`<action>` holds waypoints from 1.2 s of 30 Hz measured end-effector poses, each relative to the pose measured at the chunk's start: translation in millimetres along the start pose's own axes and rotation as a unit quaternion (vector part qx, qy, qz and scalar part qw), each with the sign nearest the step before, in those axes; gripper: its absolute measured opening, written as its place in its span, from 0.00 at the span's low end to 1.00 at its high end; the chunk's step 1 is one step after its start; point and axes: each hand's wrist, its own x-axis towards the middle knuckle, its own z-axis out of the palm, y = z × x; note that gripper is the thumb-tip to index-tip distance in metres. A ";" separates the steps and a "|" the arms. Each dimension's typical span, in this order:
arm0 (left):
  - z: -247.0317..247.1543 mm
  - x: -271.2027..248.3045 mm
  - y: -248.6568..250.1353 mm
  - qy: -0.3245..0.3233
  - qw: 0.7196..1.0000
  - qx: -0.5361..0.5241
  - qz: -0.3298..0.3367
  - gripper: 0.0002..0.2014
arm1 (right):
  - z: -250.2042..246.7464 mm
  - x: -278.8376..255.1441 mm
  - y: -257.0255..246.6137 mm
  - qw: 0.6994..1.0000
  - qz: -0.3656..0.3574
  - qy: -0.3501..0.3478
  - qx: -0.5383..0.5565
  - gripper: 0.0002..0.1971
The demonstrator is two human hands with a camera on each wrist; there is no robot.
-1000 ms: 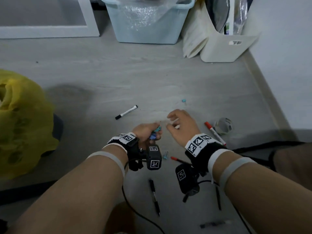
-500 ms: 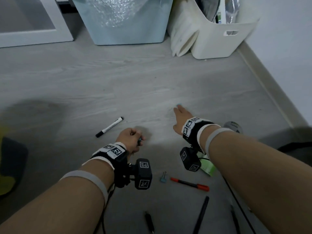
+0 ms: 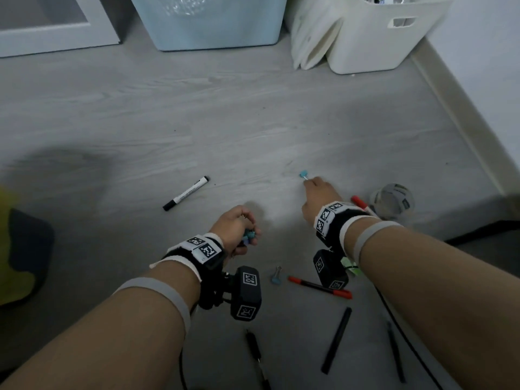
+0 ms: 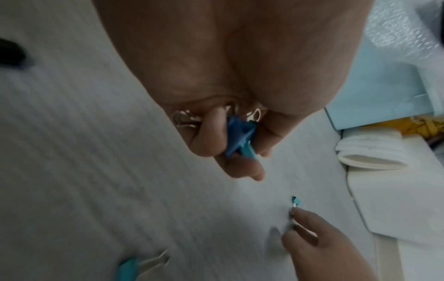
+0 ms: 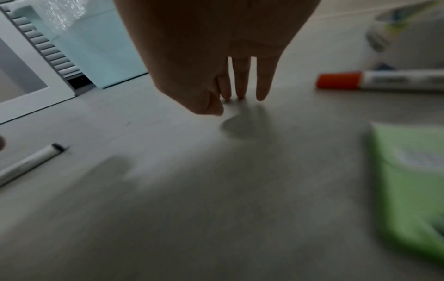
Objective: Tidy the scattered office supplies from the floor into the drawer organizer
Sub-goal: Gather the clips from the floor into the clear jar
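Observation:
My left hand (image 3: pixel 247 235) grips a bunch of blue binder clips (image 4: pixel 240 138) in its curled fingers, low over the grey floor. My right hand (image 3: pixel 311 182) is stretched forward, fingers straight down to the floor. Its fingertips (image 4: pixel 296 212) touch the wire handle of a small blue binder clip (image 3: pixel 303 174) lying there, and the thumb stays apart. Another blue binder clip (image 3: pixel 276 277) lies between my wrists. In the right wrist view the far clip is hidden behind the fingers (image 5: pixel 241 83). No drawer organizer is in view.
On the floor lie a white marker with black cap (image 3: pixel 187 193), a red pen (image 3: pixel 319 287), black pens (image 3: pixel 337 339), a red-capped marker (image 3: pixel 361 204), a tape roll (image 3: pixel 394 199) and a green note pad (image 5: pixel 408 180). A blue bin (image 3: pixel 213 23) and white bin (image 3: pixel 380 38) stand at the back.
My right hand has left the left hand and reached forward to the far blue clip. The left hand has kept its clips and stayed low.

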 end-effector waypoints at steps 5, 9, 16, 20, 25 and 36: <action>15.7 -8.9 -19.8 -0.030 0.995 0.088 -0.036 0.11 | 40.4 -40.4 21.2 0.998 -0.056 0.040 -0.012 0.25; 26.4 -5.6 -42.5 -0.044 0.954 0.297 0.026 0.09 | 62.3 -61.7 27.6 0.992 -0.100 0.066 -0.043 0.19; 38.1 -4.8 -66.6 -0.020 0.884 0.459 0.086 0.19 | 56.6 -57.7 16.2 0.995 -0.038 0.083 0.049 0.21; 46.4 -5.6 -64.5 -0.015 0.846 0.525 0.092 0.13 | 55.0 -52.9 9.2 0.998 -0.019 0.053 0.041 0.17; 53.9 -9.0 -63.8 0.007 0.819 0.567 0.089 0.10 | 55.9 -58.0 6.4 1.000 0.000 0.014 0.028 0.21; 63.5 -12.9 -52.0 0.060 0.832 0.546 0.079 0.13 | 52.4 -86.9 17.6 0.979 -0.013 0.024 0.203 0.09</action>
